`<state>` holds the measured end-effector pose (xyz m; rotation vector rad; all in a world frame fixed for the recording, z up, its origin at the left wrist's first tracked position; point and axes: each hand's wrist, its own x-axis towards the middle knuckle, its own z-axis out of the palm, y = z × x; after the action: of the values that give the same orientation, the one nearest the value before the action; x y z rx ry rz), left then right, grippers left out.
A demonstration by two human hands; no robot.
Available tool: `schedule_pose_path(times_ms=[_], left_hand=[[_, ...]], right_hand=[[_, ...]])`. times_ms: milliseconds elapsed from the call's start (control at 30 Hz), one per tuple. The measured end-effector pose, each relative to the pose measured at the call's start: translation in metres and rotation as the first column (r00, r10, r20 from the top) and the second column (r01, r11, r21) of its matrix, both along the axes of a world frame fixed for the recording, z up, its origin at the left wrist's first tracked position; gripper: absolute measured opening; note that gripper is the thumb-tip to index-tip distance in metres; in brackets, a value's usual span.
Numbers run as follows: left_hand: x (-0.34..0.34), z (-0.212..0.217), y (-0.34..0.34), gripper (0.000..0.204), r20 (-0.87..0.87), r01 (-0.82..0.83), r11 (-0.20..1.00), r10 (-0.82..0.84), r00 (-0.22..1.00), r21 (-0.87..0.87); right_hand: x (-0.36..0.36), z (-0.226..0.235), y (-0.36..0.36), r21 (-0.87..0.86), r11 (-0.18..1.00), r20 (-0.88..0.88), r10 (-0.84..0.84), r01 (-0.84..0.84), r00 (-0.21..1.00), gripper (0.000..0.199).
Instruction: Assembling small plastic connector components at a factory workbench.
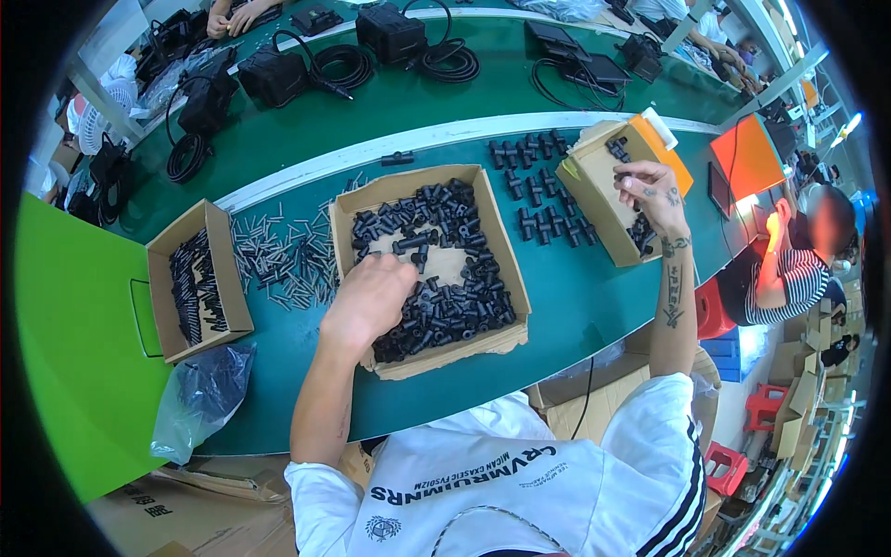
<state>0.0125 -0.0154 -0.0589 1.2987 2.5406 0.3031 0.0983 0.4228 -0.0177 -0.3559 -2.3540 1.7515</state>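
Observation:
My left hand (369,299) reaches into the middle cardboard box (506,265), which is full of small black plastic fittings (455,306). Its fingers curl down into the pile, and I cannot see whether they grip one. My right hand (654,190) is raised over a second, tilted cardboard box (594,200) at the right and pinches a small black fitting (620,175) at its fingertips. More black fittings lie in that box's lower corner.
Several black fittings (538,190) stand in rows between the two boxes. Metal pins (288,260) are scattered left of the middle box, beside a narrow box of thin black parts (195,278). A plastic bag (200,395) hangs at the table edge. Black devices with coiled cables (343,65) sit beyond. Another person (798,269) sits at the right.

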Motion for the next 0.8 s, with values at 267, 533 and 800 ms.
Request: schedule_pose_path(times_ms=[267,533,800], left_hand=[[-0.002,0.002,0.004,0.021,0.028,0.000,0.997,0.002,1.000,-0.074],[0.014,0.023,0.002,0.055,-0.035,-0.052,0.987,0.047,0.998,-0.152],[0.002,0.017,0.006,0.040,0.158,-0.021,0.979,0.054,0.986,-0.203]], right_hand=[[-0.011,0.017,-0.067,0.132,0.984,-0.041,0.127,-0.121,0.991,0.017],[-0.020,-0.040,0.074,0.330,0.940,0.266,-0.184,0.090,0.946,0.021],[-0.075,-0.068,0.098,0.869,0.470,-0.032,-0.261,0.156,0.965,0.036]])
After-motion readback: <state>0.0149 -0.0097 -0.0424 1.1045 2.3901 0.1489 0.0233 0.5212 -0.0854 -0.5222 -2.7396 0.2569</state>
